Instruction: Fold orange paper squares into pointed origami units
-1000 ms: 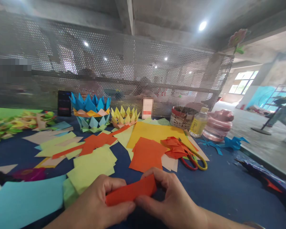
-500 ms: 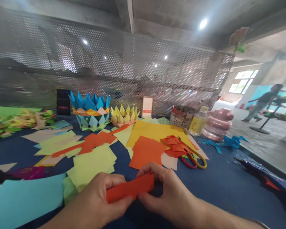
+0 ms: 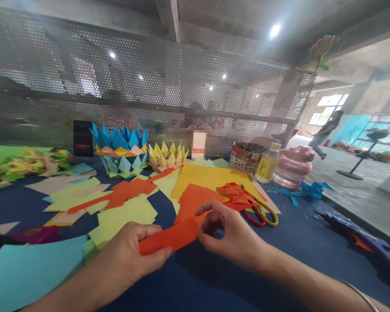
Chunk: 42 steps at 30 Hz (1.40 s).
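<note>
My left hand [image 3: 133, 253] grips the left end of a folded orange paper strip [image 3: 169, 237], thumb in front and fingers behind. At the strip's right end is my right hand [image 3: 230, 234], its fingers curved and apart; whether a fingertip touches the paper I cannot tell. Behind the strip lie orange paper sheets [image 3: 195, 197] on a larger yellow sheet [image 3: 211, 175]. To their right are crumpled orange folded pieces [image 3: 236, 195] and scissors [image 3: 273, 219] with red and yellow handles. Yellow-green sheets [image 3: 126, 216] spread beyond my left hand.
Folded paper crowns, one blue [image 3: 120, 138] and one yellow [image 3: 169, 155], stand at the back near a phone [image 3: 83, 138]. A round basket [image 3: 245, 156], a bottle [image 3: 268, 164] and a pink jug [image 3: 293, 167] are back right. A glue gun [image 3: 354, 236] lies right; a person [image 3: 326, 134] walks beyond.
My right hand has loosened its fingers from the strip and shifted slightly up and right. The strip now shows longer and more to the right. The distant person has moved left.
</note>
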Motion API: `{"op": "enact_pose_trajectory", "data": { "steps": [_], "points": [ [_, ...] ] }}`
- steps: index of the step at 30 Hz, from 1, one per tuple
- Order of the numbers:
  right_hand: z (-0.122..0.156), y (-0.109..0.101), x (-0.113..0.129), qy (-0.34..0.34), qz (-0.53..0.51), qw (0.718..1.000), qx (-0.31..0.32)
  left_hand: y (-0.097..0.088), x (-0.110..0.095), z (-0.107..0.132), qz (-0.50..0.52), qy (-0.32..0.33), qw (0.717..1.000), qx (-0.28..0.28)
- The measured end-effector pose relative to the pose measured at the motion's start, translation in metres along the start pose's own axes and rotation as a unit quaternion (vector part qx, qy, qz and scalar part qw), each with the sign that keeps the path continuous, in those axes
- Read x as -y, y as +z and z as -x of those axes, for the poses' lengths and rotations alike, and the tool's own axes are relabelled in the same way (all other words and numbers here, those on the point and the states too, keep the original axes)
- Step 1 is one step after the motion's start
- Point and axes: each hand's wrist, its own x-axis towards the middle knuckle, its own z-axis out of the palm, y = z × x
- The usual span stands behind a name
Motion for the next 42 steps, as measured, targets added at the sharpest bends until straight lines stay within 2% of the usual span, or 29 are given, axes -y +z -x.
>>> {"op": "enact_pose_trajectory", "data": {
  "steps": [6, 10, 12, 16, 21, 36, 42],
  "points": [
    [0.006, -0.002, 0.004, -0.023, 0.01, 0.999, 0.019, 0.0, -0.004, 0.004, 0.0, 0.005, 1.0, 0.013],
    [0.011, 0.005, 0.008, 0.044, -0.002, 0.995, 0.085, 0.005, -0.014, 0.013, -0.001, 0.028, 0.999, 0.028],
    [0.014, 0.011, 0.007, 0.049, 0.017, 0.994, 0.099, 0.008, -0.021, 0.017, -0.001, 0.044, 0.999, 0.032],
    [0.017, 0.019, 0.006, 0.004, 0.057, 0.995, 0.08, 0.012, -0.027, 0.02, -0.001, 0.06, 0.998, 0.034],
    [0.016, 0.019, 0.009, -0.029, 0.083, 0.994, 0.067, 0.012, -0.022, 0.018, -0.006, 0.051, 0.998, 0.036],
    [0.007, 0.003, 0.005, -0.058, 0.139, 0.988, 0.044, 0.003, -0.011, 0.007, 0.011, 0.037, 0.999, 0.012],
    [0.002, -0.005, 0.005, -0.054, 0.208, 0.977, 0.002, -0.003, -0.008, 0.003, 0.005, 0.044, 0.999, -0.011]
  ]
}}
